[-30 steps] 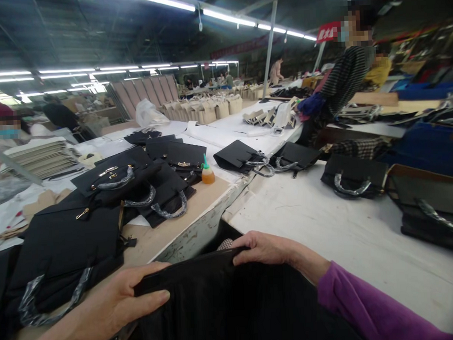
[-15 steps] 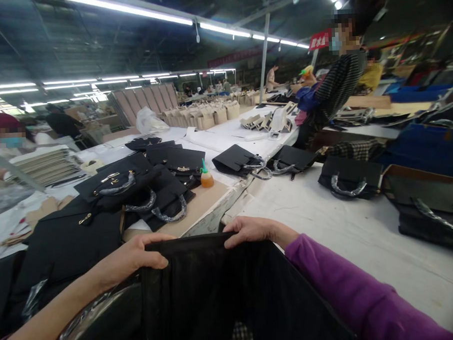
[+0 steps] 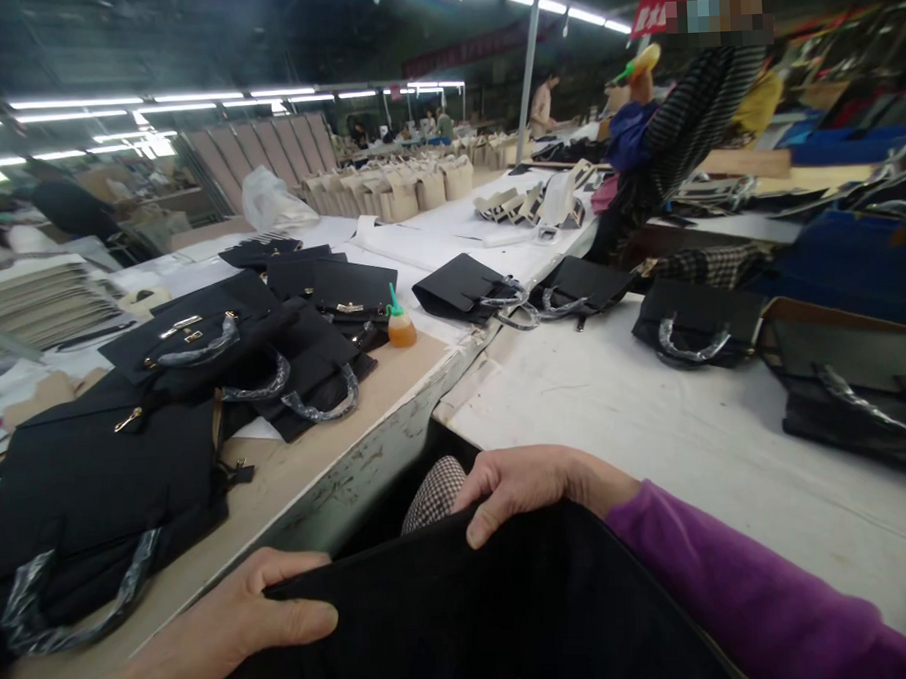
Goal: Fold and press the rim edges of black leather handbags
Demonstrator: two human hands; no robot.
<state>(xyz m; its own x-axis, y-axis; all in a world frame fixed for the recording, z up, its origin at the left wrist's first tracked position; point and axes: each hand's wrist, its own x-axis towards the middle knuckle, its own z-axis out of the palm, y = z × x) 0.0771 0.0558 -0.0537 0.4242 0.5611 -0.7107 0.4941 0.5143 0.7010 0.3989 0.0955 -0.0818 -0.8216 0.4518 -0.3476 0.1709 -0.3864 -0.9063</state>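
A black handbag (image 3: 449, 600) fills the lower middle of the view, its mouth facing me and its inside dark. My left hand (image 3: 266, 613) grips the rim on the left, thumb on the inner side. Farther right, my right hand (image 3: 515, 482) pinches the same rim, also with the thumb inside. The bag's lower part lies outside the view. Left of my left hand, another black handbag (image 3: 90, 465) lies on the table, its handle (image 3: 81, 606) wrapped in clear plastic.
More black handbags (image 3: 189, 321) are piled at left. A bottle of amber liquid (image 3: 403, 330) with a green nozzle stands at the brown board's edge. Several black bags line the white table (image 3: 653, 451). A co-worker (image 3: 691, 129) stands at the far right, holding a similar bottle. A gap separates the tables.
The held bag has moved lower, and my left hand has shifted down and left with it. My view has tilted downward. The co-worker's bottle is raised higher.
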